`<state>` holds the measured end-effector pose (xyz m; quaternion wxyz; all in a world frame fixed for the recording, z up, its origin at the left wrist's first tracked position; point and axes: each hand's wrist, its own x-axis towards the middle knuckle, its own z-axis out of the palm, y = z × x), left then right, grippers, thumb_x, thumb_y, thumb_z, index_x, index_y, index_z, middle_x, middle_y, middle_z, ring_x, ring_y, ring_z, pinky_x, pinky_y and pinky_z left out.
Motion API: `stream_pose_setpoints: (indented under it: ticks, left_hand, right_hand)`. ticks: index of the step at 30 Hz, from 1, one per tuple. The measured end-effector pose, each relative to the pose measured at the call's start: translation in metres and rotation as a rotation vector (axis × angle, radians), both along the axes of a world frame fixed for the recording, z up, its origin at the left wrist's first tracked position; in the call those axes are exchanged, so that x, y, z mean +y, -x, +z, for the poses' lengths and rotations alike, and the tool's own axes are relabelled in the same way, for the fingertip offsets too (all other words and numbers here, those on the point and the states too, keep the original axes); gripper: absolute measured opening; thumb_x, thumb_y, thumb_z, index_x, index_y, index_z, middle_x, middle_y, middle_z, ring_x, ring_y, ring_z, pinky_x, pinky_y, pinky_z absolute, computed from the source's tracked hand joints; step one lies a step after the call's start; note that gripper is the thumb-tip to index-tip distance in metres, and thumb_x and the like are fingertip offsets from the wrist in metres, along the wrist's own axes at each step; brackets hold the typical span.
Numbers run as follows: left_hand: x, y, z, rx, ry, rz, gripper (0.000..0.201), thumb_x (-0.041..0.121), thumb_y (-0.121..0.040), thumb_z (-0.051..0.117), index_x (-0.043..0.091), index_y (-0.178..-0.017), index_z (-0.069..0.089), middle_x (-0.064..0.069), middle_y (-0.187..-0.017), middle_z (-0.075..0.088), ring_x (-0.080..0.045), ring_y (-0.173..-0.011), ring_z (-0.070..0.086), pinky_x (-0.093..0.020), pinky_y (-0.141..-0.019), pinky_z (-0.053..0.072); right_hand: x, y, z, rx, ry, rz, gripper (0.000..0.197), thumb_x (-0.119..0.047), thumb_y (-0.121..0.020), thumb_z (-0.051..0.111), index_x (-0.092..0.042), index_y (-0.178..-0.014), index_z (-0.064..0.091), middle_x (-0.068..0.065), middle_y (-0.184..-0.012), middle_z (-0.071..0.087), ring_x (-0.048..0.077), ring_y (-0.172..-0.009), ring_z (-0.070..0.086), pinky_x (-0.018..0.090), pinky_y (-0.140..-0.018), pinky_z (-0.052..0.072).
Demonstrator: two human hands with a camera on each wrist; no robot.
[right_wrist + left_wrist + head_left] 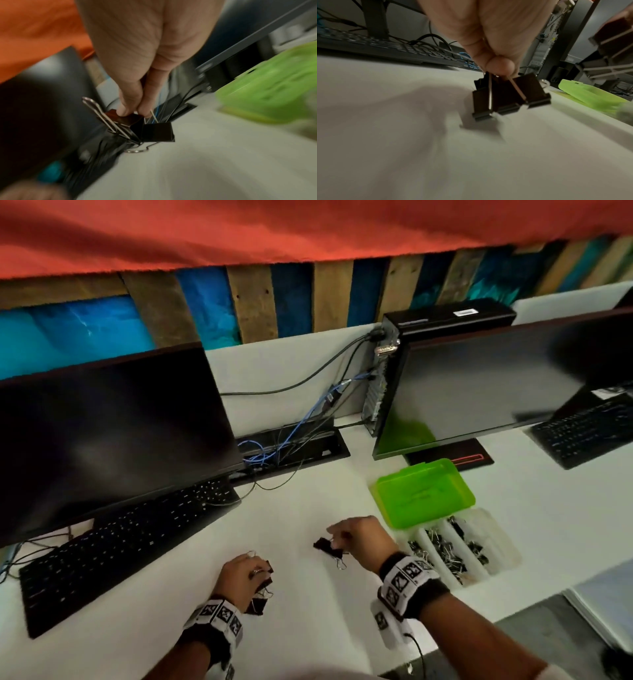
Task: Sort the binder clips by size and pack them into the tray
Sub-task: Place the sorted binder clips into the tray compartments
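Observation:
My left hand (245,577) pinches the wire handles of large black binder clips (510,97) and holds them just above the white desk (308,628); more of these clips (262,590) show beside its fingers. My right hand (356,537) pinches other large black clips (327,546) by their handles, also (154,129) just over the desk. To the right stands a clear divided tray (510,546) whose compartments hold several smaller clips (445,553). Its green lid (424,494) is swung open behind it.
A black keyboard (120,546) and monitor (109,436) stand at the left. A second monitor (496,392), a small computer (445,320) and another keyboard (589,429) are at the right. Cables (291,440) run into a desk slot at the back.

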<state>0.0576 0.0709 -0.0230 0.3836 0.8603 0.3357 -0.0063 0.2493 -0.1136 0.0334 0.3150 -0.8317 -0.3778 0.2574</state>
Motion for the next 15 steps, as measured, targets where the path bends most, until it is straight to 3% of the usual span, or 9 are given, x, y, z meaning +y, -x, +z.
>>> stream_pose_setpoints:
  ticks: [3,5,8,12,15]
  left_hand:
    - [-0.023,-0.037,0.012,0.020,0.071,-0.010,0.028,0.006,-0.075,0.075,0.030,-0.065,0.065,0.001,-0.081,0.065,-0.013,-0.077,0.063,-0.007,-0.067,0.042]
    - [-0.043,-0.072,0.024,-0.009,0.093,-0.055,0.034,0.009,-0.073,0.078,0.036,-0.061,0.061,0.003,-0.077,0.065,-0.014,-0.074,0.064,-0.009,-0.067,0.044]
    - [-0.076,-0.133,0.042,-0.085,0.142,-0.100,0.033,0.012,-0.068,0.081,0.037,-0.057,0.064,0.004,-0.073,0.068,-0.009,-0.069,0.064,-0.019,-0.070,0.051]
    - [-0.133,-0.210,0.061,-0.192,0.174,-0.213,0.012,0.015,-0.070,0.080,0.023,-0.073,0.072,0.011,-0.070,0.064,0.005,-0.066,0.059,-0.002,-0.064,0.042]
    - [-0.175,-0.257,0.066,-0.232,0.190,-0.267,0.007,0.021,-0.074,0.078,0.021,-0.079,0.072,0.011,-0.071,0.063,0.005,-0.066,0.057,-0.005,-0.066,0.044]
  right_hand:
    - [-0.050,-0.062,0.025,0.013,-0.156,-0.371,0.020,-0.008,-0.074,0.075,-0.013,-0.093,0.074,0.000,-0.072,0.071,0.000,-0.065,0.062,0.006,-0.067,0.047]
    - [-0.091,-0.104,0.034,0.010,-0.209,-0.582,0.020,-0.011,-0.073,0.076,-0.016,-0.091,0.073,0.001,-0.071,0.072,0.001,-0.060,0.065,0.010,-0.069,0.050]
    - [-0.153,-0.157,0.032,0.008,-0.153,-0.803,0.018,-0.012,-0.072,0.077,-0.016,-0.090,0.073,0.006,-0.072,0.073,0.016,-0.065,0.070,0.028,-0.078,0.055]
    - [-0.209,-0.189,0.008,0.029,0.024,-0.876,0.022,-0.012,-0.069,0.079,-0.013,-0.090,0.074,0.009,-0.076,0.074,0.022,-0.077,0.070,0.038,-0.087,0.055]
    - [-0.230,-0.192,-0.005,0.023,0.176,-0.830,0.023,-0.011,-0.070,0.079,-0.008,-0.092,0.074,0.014,-0.086,0.074,0.026,-0.086,0.067,0.032,-0.086,0.051]
